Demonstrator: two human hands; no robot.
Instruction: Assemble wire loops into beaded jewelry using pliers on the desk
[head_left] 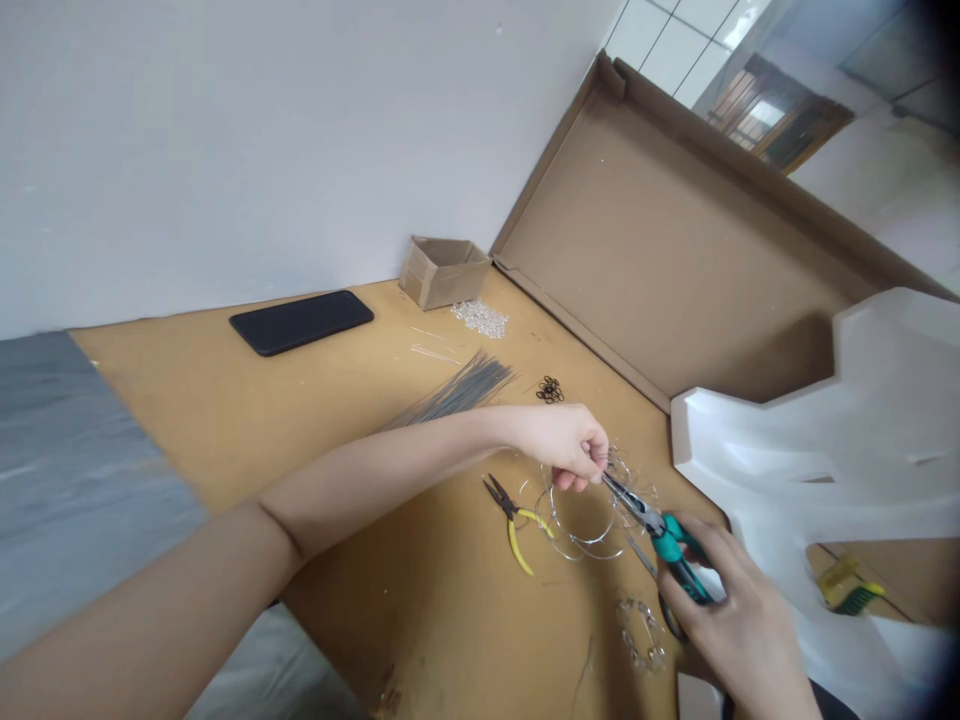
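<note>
Pinching wire ring [581, 515]: left hand [566, 445]; right hand [731, 610] clasps teal pliers [660, 535] near table edge.

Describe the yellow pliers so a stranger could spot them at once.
On the brown table, look just below the left hand. The yellow pliers lie there loose, beside the wire rings. The teal pliers are in the right hand.

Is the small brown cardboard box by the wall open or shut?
Open: the small brown cardboard box has its top flaps folded apart, and its opening faces up. Whether anything is inside cannot be told.
</note>
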